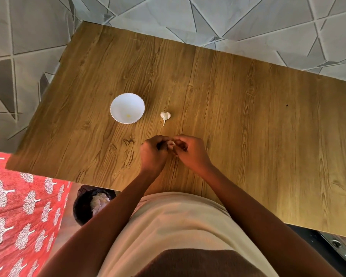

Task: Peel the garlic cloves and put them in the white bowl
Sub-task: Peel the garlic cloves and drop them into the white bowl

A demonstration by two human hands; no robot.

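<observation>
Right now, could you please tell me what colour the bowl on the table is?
White, with a small yellowish speck inside; the bowl shows clearly in the head view.

Wooden table [238, 108], grain-patterned top, one small dark speck toward its right side. Grey tiled floor [228, 19] with angular line pattern lies beyond the table's far edge. Red tree-print cloth [18, 208] off the table's near-left corner. Dark bin [84, 206] holding white scraps sits at the table's near edge.

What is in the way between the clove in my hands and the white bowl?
Nothing visible. The clove is pinched between the left hand and right hand; bare wooden table lies from there to the white bowl. The remaining garlic piece sits right of the bowl, off that line.
</observation>
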